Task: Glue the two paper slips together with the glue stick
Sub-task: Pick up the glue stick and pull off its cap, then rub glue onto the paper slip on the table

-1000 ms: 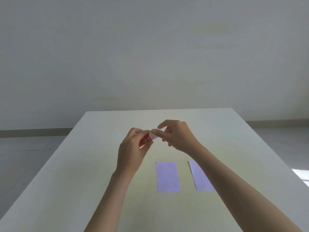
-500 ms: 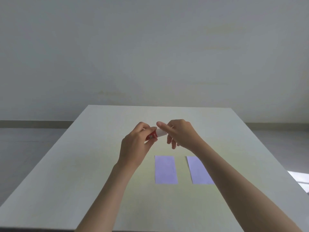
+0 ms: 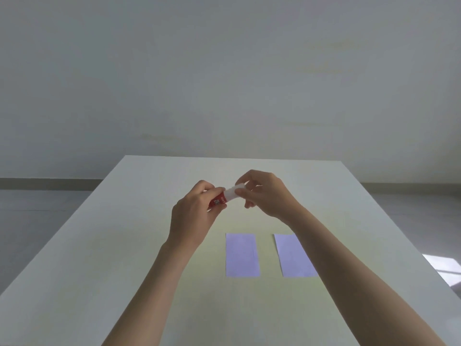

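Note:
Two lilac paper slips lie flat side by side on the white table [image 3: 124,245]: the left slip [image 3: 241,255] and the right slip [image 3: 291,255], whose near right corner my right forearm covers. Above and beyond them I hold a glue stick [image 3: 219,199] in the air, tilted up to the right. My left hand [image 3: 194,216] grips its red body. My right hand [image 3: 264,193] pinches its white cap [image 3: 233,191] between thumb and fingers. The cap looks seated on the stick; I cannot tell if it has come loose.
The table's far edge runs just beyond my hands, with a plain grey wall behind. Grey floor shows on both sides, and a bright patch of light [image 3: 446,268] lies on the floor at the right.
My hands stay together on the glue stick. More of the white cap shows between them now, as my right hand has shifted slightly right along it.

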Demonstrator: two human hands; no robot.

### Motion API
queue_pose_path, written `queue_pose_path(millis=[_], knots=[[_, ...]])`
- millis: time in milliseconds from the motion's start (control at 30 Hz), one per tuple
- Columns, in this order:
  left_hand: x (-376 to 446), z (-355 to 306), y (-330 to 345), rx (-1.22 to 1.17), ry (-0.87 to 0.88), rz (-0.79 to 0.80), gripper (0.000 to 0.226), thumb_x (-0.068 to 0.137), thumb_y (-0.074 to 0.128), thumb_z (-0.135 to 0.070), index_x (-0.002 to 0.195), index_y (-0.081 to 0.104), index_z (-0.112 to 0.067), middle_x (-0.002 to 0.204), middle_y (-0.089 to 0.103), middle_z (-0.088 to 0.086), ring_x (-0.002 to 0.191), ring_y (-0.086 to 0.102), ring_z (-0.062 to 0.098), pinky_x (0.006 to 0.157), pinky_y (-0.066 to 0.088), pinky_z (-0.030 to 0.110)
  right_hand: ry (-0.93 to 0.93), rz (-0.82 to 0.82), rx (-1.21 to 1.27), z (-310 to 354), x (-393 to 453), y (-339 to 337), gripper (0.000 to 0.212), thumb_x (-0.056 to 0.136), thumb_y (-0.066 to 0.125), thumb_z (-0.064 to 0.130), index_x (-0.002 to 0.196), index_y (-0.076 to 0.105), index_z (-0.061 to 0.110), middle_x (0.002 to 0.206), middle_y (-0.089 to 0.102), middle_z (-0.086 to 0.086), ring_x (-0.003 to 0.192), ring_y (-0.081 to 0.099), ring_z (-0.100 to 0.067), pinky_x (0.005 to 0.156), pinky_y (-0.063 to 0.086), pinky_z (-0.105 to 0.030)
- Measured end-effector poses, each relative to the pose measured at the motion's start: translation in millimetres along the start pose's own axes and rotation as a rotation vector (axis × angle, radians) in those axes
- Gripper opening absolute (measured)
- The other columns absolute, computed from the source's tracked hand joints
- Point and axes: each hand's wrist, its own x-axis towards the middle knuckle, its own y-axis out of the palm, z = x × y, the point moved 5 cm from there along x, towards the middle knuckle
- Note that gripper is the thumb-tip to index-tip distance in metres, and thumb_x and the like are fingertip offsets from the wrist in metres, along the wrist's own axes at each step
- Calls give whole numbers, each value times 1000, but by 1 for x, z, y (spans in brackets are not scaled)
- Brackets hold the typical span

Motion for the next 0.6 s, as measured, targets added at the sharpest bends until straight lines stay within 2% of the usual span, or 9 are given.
queue_pose_path(millis=[67,100,167,200,233,300,367,467,600], knots=[[4,6,6,-40,-32,-9,22,79,75,-28,100,70,-23,92,62,-7,66,59,19,55,40,25,15,-102,38,-13,7,-22,10,83,67,17,93,68,14,72,65,0,54,64,-13,63,51,-32],[9,8,16,-74,-50,0,21,79,74,-28,100,70,-24,91,62,-7,67,60,19,56,43,26,37,-175,20,-28,13,-38,11,83,68,16,94,68,15,73,64,2,54,64,-11,63,51,-28],[7,15,14,-114,-84,-14,19,80,73,-26,98,70,-24,90,62,-7,70,61,17,59,47,28,62,-292,-57,-48,19,-61,14,84,67,15,97,70,17,72,61,4,52,64,-7,54,45,-11],[6,18,12,-131,-97,-38,17,80,73,-25,97,70,-23,89,62,-8,71,61,16,60,45,28,83,-345,-111,-59,21,-71,16,84,65,14,99,70,17,73,62,2,55,65,-12,50,43,-8],[5,21,9,-149,-110,-65,15,80,73,-24,95,70,-22,87,62,-7,71,61,15,60,43,27,112,-385,-172,-73,23,-78,17,85,63,12,101,71,15,76,64,-2,62,67,-20,54,46,-11],[5,26,5,-182,-134,-103,13,81,72,-24,91,69,-18,85,63,-5,69,64,14,61,40,26,204,-409,-277,-105,24,-87,22,86,58,8,103,71,10,86,69,-14,78,68,-33,71,52,-27],[6,26,3,-208,-154,-111,12,81,72,-23,91,68,-16,83,65,-3,67,67,16,61,40,26,305,-368,-368,-140,17,-90,25,86,54,6,104,71,8,94,70,-20,91,66,-37,81,50,-34],[6,26,1,-246,-174,-109,11,82,71,-22,92,68,-16,80,67,-3,66,67,17,63,43,27,416,-301,-466,-178,2,-85,29,86,51,7,108,69,8,103,69,-19,101,62,-35,81,47,-33],[7,25,2,-271,-189,-102,10,83,70,-20,91,68,-17,77,68,-1,67,68,17,67,48,30,455,-261,-580,-194,-5,-78,29,86,51,3,111,66,1,115,64,-18,104,59,-37,83,49,-39]])
